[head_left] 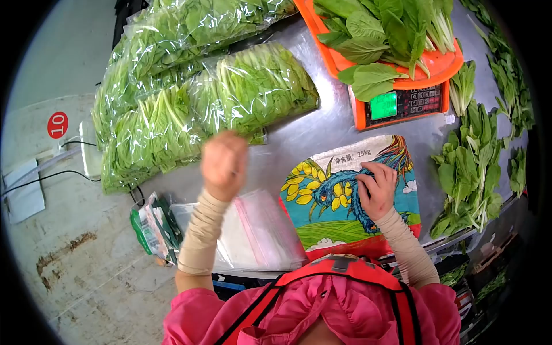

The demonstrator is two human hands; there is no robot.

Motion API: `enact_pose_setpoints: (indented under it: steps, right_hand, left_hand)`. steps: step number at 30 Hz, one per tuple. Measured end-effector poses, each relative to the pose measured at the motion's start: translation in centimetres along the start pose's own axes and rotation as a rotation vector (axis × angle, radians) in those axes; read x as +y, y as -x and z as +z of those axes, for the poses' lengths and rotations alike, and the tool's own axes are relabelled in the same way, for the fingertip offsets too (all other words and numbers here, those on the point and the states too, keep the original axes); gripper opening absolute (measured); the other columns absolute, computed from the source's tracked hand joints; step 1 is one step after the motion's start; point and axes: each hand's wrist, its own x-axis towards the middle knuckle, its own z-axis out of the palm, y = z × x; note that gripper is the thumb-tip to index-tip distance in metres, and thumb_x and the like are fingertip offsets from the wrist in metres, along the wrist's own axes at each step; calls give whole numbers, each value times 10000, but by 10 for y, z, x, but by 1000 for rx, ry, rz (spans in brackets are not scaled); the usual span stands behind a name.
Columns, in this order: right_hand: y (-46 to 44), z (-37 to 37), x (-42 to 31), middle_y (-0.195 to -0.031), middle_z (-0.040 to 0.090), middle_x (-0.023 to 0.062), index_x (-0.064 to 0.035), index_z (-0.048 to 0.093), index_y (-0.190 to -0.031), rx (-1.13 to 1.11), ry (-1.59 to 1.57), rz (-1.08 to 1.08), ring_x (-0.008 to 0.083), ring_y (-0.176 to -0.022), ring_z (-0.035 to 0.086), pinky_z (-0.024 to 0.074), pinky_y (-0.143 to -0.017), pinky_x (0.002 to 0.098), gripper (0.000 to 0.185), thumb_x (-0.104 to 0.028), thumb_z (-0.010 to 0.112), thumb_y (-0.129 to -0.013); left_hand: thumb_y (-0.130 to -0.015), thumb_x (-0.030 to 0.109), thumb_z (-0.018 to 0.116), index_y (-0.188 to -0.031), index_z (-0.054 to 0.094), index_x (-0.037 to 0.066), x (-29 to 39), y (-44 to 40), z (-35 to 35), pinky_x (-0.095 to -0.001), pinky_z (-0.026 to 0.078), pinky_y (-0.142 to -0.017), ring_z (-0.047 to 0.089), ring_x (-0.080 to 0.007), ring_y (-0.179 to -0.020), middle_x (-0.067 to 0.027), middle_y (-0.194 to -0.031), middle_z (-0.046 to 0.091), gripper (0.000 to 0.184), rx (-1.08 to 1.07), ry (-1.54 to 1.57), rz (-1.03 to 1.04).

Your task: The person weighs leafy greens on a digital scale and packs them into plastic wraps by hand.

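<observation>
Left hand [225, 164] blurred — I can't tell its grip; right hand [378, 190] open on printed sack [328, 231] — I'd press lightly, fingers flat.

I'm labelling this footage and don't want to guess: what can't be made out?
All in the head view:
- Scale reading: too small and glaring.
- Left hand: motion blur obscures its grip.
- Tray floor: mostly hidden by greens; far end cut off by the top edge.
- Sack underside: faces the table.
</observation>
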Motion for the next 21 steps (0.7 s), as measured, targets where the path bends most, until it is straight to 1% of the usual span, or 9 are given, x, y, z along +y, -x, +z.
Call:
enact_pose_setpoints:
  steps: [1,3,5,7,8,10,13,21]
  right_hand:
    - [0,0,0,-1063,570,45,-93,612,-866,0,-1,1,256,-996,504,347,-839,382,192,-46,633,-681]
    - [0,0,0,-1062,571,46,-92,613,-865,-11,-4,8,256,-994,506,346,-840,381,191,-47,634,-681]
    - [-1,0,1,-1063,571,47,-90,613,-866,-9,-6,6,256,-994,506,346,-841,381,190,-48,635,-682]
    - [-1,0,1,-1064,571,48,-89,613,-867,-9,-7,5,256,-994,507,346,-842,381,190,-49,635,-682]
    - [-1,-1,0,-1064,572,49,-87,614,-868,-12,-10,8,257,-995,508,347,-840,380,192,-48,636,-681]
    - [-2,-1,1,-1063,574,50,-85,614,-869,-16,-14,11,257,-995,509,349,-838,379,194,-47,637,-680]
    - [-1,-2,0,-1059,577,52,-84,614,-874,-15,-18,2,257,-995,512,352,-832,378,202,-41,638,-678]
    - [0,0,0,-1039,582,44,-86,599,-841,35,-27,-25,254,-991,515,349,-831,376,177,-27,630,-677]
  left_hand:
    - [-704,11,637,-910,615,49,16,7,8,-388,470,-826,576,-320,-954,-127,-956,606,210,-65,65,52]
    - [-692,34,658,-957,612,45,51,32,30,-413,451,-872,561,-322,-1002,-121,-1001,604,269,-185,231,21]
    - [-701,64,671,-1053,587,44,84,49,50,-435,427,-918,524,-331,-1086,-142,-1098,570,362,-273,370,-22]
    - [-733,114,665,-1140,549,55,113,63,71,-456,364,-986,452,-335,-1191,-151,-1218,509,427,-351,421,-114]
    - [-733,114,665,-1140,549,55,123,70,81,-456,364,-986,452,-335,-1191,-151,-1218,509,427,-353,423,-115]
    - [-708,99,668,-1171,530,82,134,78,93,-484,324,-1007,420,-342,-1230,-151,-1260,473,483,-357,259,-195]
    - [-718,110,662,-1179,529,97,134,80,94,-501,294,-1022,404,-344,-1240,-145,-1278,459,479,-346,302,-222]
    - [-715,96,660,-1157,541,98,134,82,95,-503,304,-1015,419,-346,-1227,-151,-1269,473,457,-288,326,-219]
